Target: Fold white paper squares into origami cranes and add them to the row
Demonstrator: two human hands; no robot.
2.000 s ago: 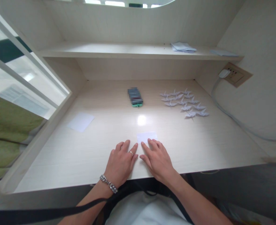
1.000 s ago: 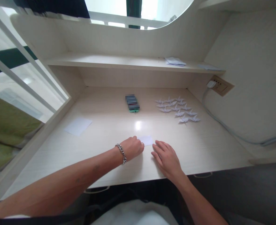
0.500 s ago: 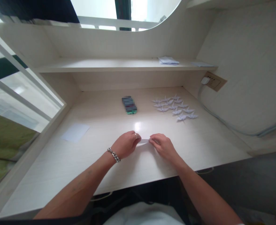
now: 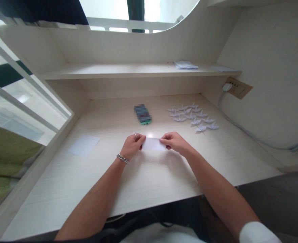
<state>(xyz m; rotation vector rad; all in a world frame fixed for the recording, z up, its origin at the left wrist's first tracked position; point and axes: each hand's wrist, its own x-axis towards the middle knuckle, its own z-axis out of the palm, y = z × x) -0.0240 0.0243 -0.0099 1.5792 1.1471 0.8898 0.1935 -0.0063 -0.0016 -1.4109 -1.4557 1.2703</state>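
Observation:
A small white paper slip [image 4: 152, 144] is held up just above the desk [image 4: 149, 175] at its middle. My left hand [image 4: 133, 145], with a ring and a chain bracelet, pinches the slip's left end. At the right end my right hand [image 4: 174, 142] pinches it too. Both hands are closed on the paper, with the slip stretched between them.
Several folded paper cranes [image 4: 192, 117] lie at the back right of the desk. A blurred phone-like object [image 4: 142, 114] sits behind the hands. A white sheet [image 4: 84, 145] lies at the left. Papers [image 4: 185, 65] rest on the shelf; a plug [image 4: 227, 87] and cable run along the right wall.
Two seconds ago both hands lay flat near the slip on the desk. They closed on its ends and have lifted it off the surface, farther from the desk's front edge.

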